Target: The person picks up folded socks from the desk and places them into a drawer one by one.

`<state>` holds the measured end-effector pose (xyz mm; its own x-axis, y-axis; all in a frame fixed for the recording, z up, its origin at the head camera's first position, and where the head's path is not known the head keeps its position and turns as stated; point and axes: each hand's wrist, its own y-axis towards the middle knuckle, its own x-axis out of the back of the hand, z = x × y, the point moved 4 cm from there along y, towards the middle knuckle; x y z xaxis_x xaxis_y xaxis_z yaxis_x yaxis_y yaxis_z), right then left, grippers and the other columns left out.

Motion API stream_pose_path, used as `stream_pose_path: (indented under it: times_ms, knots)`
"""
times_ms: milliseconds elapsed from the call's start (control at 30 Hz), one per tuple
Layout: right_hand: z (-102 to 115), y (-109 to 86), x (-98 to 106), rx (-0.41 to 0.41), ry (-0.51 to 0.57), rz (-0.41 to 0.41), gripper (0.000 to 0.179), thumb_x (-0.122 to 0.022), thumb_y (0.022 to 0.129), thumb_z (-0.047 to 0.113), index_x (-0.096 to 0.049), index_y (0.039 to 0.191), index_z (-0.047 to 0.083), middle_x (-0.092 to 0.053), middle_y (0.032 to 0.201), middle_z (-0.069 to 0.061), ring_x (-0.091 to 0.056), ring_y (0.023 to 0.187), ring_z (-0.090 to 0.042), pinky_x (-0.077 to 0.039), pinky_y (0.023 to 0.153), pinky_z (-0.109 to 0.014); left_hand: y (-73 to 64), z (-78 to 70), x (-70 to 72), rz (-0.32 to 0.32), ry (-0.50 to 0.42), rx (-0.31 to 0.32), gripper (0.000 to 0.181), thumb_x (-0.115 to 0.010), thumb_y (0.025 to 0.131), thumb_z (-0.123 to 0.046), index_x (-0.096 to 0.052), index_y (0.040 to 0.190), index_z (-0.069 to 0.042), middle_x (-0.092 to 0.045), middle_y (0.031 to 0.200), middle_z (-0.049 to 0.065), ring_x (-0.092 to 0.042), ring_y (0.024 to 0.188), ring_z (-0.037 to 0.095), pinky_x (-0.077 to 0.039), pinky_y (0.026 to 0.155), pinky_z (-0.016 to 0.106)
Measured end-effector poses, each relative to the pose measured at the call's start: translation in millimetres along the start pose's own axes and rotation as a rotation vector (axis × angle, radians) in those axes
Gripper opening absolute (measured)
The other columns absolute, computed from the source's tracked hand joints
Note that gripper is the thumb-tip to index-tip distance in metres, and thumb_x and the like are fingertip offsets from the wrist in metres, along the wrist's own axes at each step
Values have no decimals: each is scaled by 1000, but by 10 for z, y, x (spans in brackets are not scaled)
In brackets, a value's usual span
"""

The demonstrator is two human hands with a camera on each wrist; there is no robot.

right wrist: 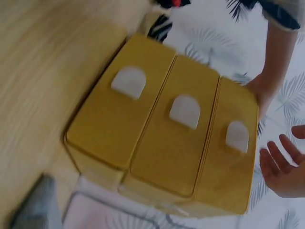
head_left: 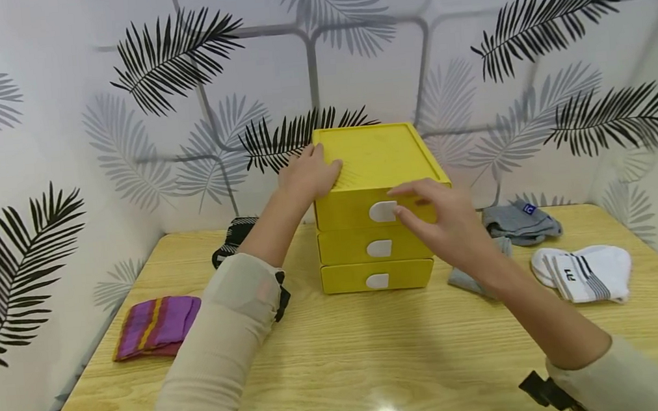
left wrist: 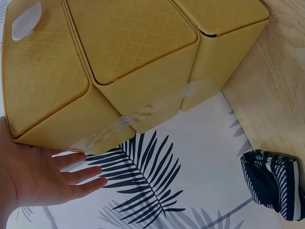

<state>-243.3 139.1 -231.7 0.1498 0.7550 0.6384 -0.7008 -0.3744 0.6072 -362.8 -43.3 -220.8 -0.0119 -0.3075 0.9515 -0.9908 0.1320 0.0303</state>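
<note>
A yellow three-drawer box (head_left: 380, 155) stands at the back of the table, its drawers flush and each with a white tab handle (right wrist: 184, 110). My left hand (head_left: 310, 173) rests on the box's top left edge. In the left wrist view that left hand (left wrist: 38, 174) lies along the side of the box with its fingers extended. My right hand (head_left: 441, 212) is in front of the top drawer (head_left: 341, 211), thumb and fingers apart near the top handle (head_left: 381, 212). Seen from the right wrist, the right hand (right wrist: 286, 164) is beside the box, holding nothing.
On the left lie a folded purple striped cloth piece (head_left: 160, 321) and a black patterned sock (head_left: 240, 233). To the right are folded grey socks (head_left: 519, 225), a light grey piece (head_left: 471, 281) partly behind my forearm, and white striped socks (head_left: 584, 274). A leaf-patterned backdrop (head_left: 270, 73) rises behind.
</note>
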Motion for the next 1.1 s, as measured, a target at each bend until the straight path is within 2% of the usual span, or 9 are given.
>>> stream_pose_path:
  times_ms: [100,167,267,367,433,533,667,867,1100]
  knots:
    - [-61,-66,-136,-284,468,120,33,-53,95,22,-58,115,-4,-60,112,-16,-59,96,-27,-48,82,-34,-9,6,-8,-4,-16,1,63,-26,98,-48,-14,149,-14,-13,151,6,-14,135,33,-18,105,50]
    - [-131,-107,-259,-502,739,228,47,-43,99,31,-48,125,-7,-52,123,-22,-56,104,-30,-45,88,-35,-17,8,-12,-7,-29,7,62,-26,98,-48,-14,149,-15,-14,151,7,-14,135,34,-18,105,50]
    - [-224,-149,-427,-748,1099,357,64,-35,99,42,-29,139,-7,-33,140,-23,-42,122,-31,-34,100,-37,-35,13,-19,-8,-47,19,61,-27,98,-47,-15,149,-16,-14,151,7,-14,135,34,-17,105,50]
    - [-286,-171,-527,-933,1396,397,73,-34,96,51,-16,145,1,-20,148,-15,-23,133,-28,-27,104,-36,-47,17,-25,-10,-59,23,61,-27,98,-46,-15,149,-16,-14,151,8,-14,135,34,-16,106,50]
    - [-321,-168,-559,-1019,1533,360,74,-39,93,54,-18,145,5,-22,148,-11,-20,134,-25,-28,103,-33,-51,16,-27,-9,-63,20,61,-27,98,-46,-15,149,-15,-14,151,8,-14,135,34,-16,106,49]
    - [-359,-144,-569,-1075,1622,297,69,-45,91,53,-29,139,6,-38,139,-8,-30,130,-21,-35,99,-32,-52,12,-27,-2,-72,14,61,-27,98,-46,-14,149,-15,-13,151,8,-13,135,35,-15,106,49]
    - [-379,-115,-560,-1099,1664,270,59,-48,91,49,-40,130,4,-56,121,-7,-40,123,-19,-37,97,-31,-58,8,-20,15,-91,16,62,-27,98,-46,-12,149,-15,-12,152,8,-12,135,34,-15,106,48]
    - [-361,-107,-542,-1090,1667,287,57,-45,94,45,-37,132,4,-56,121,-8,-39,123,-19,-35,98,-31,-58,17,-6,47,-103,6,63,-26,98,-46,-8,149,-15,-8,152,7,-12,136,33,-15,107,48]
    - [-314,-160,-518,-1081,1671,321,58,-44,94,44,-32,135,5,-53,124,-8,-53,106,-22,-42,91,-31,-32,29,-12,81,-116,7,65,-25,97,-47,-4,150,-15,-4,153,7,-10,136,32,-12,107,47]
